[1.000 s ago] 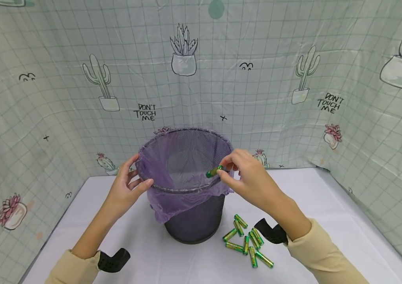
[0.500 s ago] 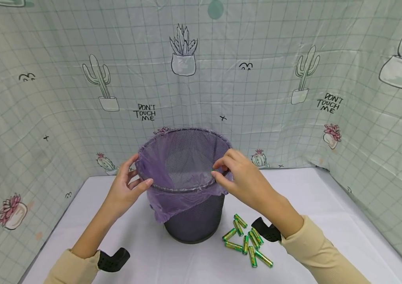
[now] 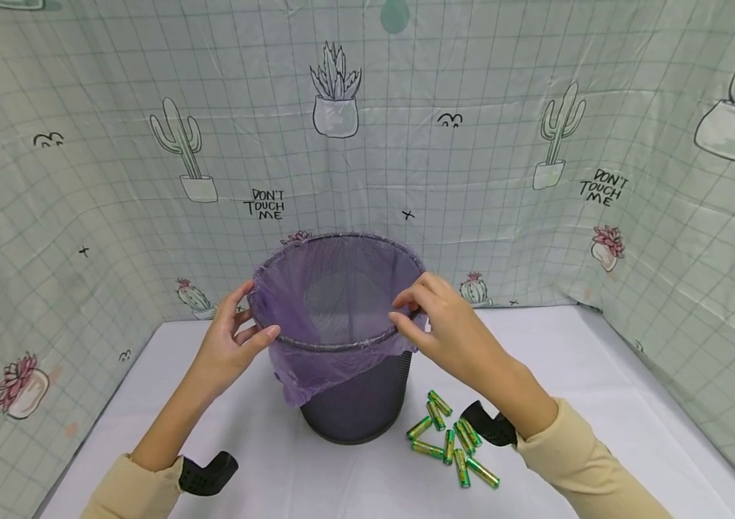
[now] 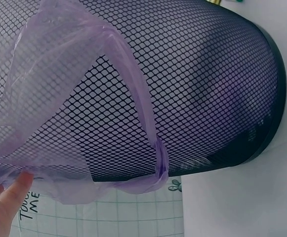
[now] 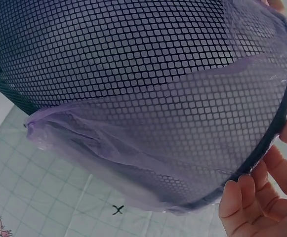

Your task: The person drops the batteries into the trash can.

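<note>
A black wire-mesh wastebasket (image 3: 357,411) stands upright, lined with a thin purple bag (image 3: 322,367) folded over its rim. My left hand (image 3: 231,346) holds the rim on the left, fingers outside and thumb at the near edge; in the left wrist view its thumb touches the bag. At the right of the rim is my right hand (image 3: 445,324), thumb and forefinger parted with nothing between them. In the right wrist view the other fingers (image 5: 247,197) lie against the bagged rim. Several green-and-gold batteries (image 3: 449,447) lie loose on the table. The basket's bottom is hidden.
A white cloth covers the table (image 3: 263,461). Behind and to both sides hangs a grid-patterned curtain (image 3: 367,173) with cactus drawings, close behind the basket. Black wrist mounts (image 3: 208,476) sit at both cuffs.
The right hand held a battery over the rim, then moved slightly left and let it go; the battery is out of sight now. The left hand and loose batteries stayed put.
</note>
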A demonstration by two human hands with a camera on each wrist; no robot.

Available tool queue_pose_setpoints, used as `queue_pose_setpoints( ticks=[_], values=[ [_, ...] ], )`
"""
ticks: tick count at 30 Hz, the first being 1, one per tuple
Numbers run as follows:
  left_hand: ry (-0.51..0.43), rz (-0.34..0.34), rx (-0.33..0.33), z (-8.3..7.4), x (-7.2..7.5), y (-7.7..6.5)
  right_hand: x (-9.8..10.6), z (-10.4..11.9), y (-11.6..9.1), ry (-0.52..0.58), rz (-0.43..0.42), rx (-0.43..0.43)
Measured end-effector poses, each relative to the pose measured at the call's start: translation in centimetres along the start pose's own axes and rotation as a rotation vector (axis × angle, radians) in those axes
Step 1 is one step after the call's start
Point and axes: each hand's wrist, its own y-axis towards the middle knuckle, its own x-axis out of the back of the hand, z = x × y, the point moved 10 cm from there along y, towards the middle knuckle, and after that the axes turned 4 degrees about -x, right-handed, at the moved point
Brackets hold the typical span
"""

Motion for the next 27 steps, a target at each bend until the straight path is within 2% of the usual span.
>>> queue_pose_setpoints(
  ticks=[7,15,27],
  values=[
    [-0.003,0.003,-0.005,-0.2,0.0,0.0,0.7,-1.5,-1.1,0.043,-0.048,-0.050],
    [0.007,0.000,-0.010,-0.2,0.1,0.0,1.5,-4.2,-3.4,0.037,-0.090,-0.104],
    [0.004,-0.001,-0.009,-0.2,0.0,0.0,-0.7,-9.5,-8.2,-0.009,0.044,-0.302]
  ],
)
